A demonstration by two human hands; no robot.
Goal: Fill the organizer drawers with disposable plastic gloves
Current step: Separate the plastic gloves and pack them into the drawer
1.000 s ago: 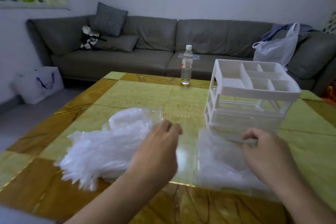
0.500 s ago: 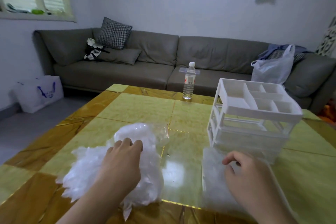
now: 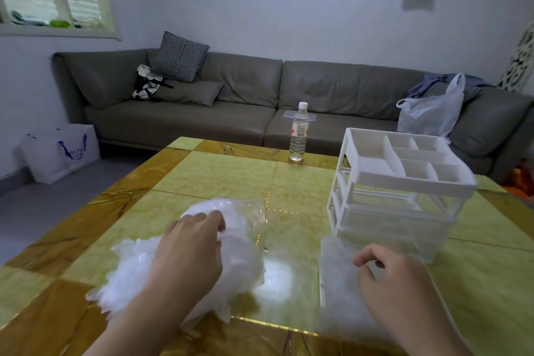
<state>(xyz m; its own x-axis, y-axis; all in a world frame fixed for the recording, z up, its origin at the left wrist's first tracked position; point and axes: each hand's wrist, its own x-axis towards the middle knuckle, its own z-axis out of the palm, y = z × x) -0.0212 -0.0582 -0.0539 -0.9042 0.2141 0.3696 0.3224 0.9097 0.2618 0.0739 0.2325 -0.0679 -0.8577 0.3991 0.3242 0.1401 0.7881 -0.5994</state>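
Observation:
A fluffy pile of clear disposable gloves (image 3: 127, 277) lies on the table at the near left, partly in a clear bag (image 3: 254, 211). My left hand (image 3: 187, 251) rests on top of the pile, its fingertips curled into the gloves. The white organizer (image 3: 401, 182) stands at the right, with a divided tray on top. One clear drawer (image 3: 335, 283) lies on the table in front of it, with gloves inside. My right hand (image 3: 396, 283) hovers over this drawer with curled fingers. Whether it pinches any plastic is unclear.
The yellow marble-pattern table (image 3: 231, 176) carries a water bottle (image 3: 299, 133) at its far edge. Behind it are a grey sofa (image 3: 231, 101) with cushions and a plastic bag (image 3: 430, 113). A white shopping bag (image 3: 63, 150) sits on the floor at left.
My left hand moved left from the table's middle onto the glove pile and curled into it. My right hand drew back from the organizer's front to over the drawer. The view tilted up.

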